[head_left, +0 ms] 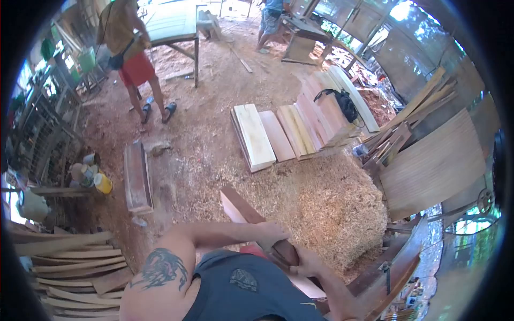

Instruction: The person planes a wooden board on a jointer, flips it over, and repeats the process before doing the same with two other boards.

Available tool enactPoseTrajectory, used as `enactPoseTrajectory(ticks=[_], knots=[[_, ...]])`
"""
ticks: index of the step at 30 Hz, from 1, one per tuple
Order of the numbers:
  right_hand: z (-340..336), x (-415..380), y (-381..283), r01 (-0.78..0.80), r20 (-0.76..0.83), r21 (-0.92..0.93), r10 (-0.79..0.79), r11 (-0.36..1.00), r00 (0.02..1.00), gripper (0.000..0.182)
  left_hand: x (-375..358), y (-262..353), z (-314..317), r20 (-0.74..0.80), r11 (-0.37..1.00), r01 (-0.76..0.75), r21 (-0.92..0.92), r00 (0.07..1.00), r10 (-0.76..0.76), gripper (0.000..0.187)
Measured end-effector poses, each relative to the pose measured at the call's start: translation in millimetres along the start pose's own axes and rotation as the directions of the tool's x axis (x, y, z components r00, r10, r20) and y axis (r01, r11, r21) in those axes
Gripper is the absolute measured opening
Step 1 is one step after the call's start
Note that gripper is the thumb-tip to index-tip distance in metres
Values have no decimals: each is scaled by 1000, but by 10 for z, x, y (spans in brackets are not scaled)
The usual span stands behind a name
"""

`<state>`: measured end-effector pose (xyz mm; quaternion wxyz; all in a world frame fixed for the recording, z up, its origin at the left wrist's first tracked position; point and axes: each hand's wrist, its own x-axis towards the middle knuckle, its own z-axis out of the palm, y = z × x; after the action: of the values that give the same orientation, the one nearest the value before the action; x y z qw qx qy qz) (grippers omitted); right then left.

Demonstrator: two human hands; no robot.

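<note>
A wooden board point(243, 208) with a dark brown face and a paler pinkish side slants across the front of my body. My left hand point(272, 233) is closed over its middle, arm bent across my chest. Lower down, nearer my body, my right hand point(307, 262) grips the same board with the thumb over its edge. The board's far end points forward over shavings on the floor. Its near end is partly hidden behind my right forearm and torso.
A shavings heap point(342, 214) lies to the right. Ahead are stacked planks point(254, 134) with a black bag point(345, 104). Curved wood pieces point(80, 267) are piled at left, near a short board stack point(138, 179). One person point(136, 69) stands by a table point(168, 24); another point(272, 24) is farther back.
</note>
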<state>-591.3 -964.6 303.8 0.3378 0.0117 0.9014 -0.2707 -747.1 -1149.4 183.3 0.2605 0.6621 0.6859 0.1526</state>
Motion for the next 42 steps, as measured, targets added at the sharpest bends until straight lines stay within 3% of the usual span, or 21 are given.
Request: enactPoseTrajectory(ticks=[1,4,7,9,11,14,15,17,18,20,21,22,23,24,26,29,35,38,42], knots=[[-139,78,66,20,25,30,-21,999,999,88,123,-117,-70,105,995,65,-80,993,-56,81],[-418,523,634,152,71,-61,-147,987,987,93,372,-467,-193,27,997,59,-53,998,-58,72],[-1510,156,608,-108,129,204,83,973,988,100,551,-617,-445,-18,980,188,-59,982,-190,68],[-1819,72,1434,-19,-75,378,51,926,996,98,627,-607,-809,-45,946,319,-52,946,-322,66],[-2063,-25,2164,26,-115,682,72,731,991,117,674,-757,-937,-141,920,388,-52,909,-391,67],[-2042,82,2792,154,-176,764,-28,626,984,129,661,-797,-1487,-199,890,443,-107,868,-456,70],[-2086,193,2804,231,-251,695,-72,681,965,130,645,-832,-1635,-217,882,453,-128,855,-471,67],[-2018,414,2728,370,-394,538,-162,757,905,131,625,-925,-1939,-241,871,462,-164,838,-490,61],[-2068,547,2711,361,-463,424,-144,831,875,132,625,-916,-2130,-188,836,524,-165,815,-548,68],[-2222,786,2588,454,-529,417,-195,787,826,125,604,-922,-2440,-191,825,532,-188,804,-563,67],[-2322,886,2536,490,-557,416,-212,766,803,122,597,-970,-2542,-188,820,533,-207,801,-568,67],[-2433,975,2572,472,-554,516,-141,715,820,116,595,-1059,-2597,-190,820,488,-300,812,-552,71],[-2550,1051,2635,441,-536,613,-65,656,842,109,624,-1071,-2790,-109,792,549,-268,799,-591,76],[-2643,1117,2663,400,-504,700,12,591,864,103,630,-1509,-2547,-116,805,491,-334,826,-552,80],[-2991,1030,2409,395,-500,691,6,605,866,86,666,-1511,-3034,-108,845,488,-216,849,-518,73],[-3573,921,1949,416,-548,662,24,623,836,78,645,-1751,-3422,-141,823,324,-466,891,-431,71],[-4696,798,735,429,-683,517,55,741,728,82,761,-2289,-3986,-218,836,170,-521,921,-323,72],[-5193,772,310,420,-724,271,-104,866,682,83,842,-2471,-4204,-192,777,120,-618,935,-297,80],[-5450,792,-452,387,-677,207,-154,899,720,83,943,-2728,-4310,-158,672,52,-738,956,-248,94]])
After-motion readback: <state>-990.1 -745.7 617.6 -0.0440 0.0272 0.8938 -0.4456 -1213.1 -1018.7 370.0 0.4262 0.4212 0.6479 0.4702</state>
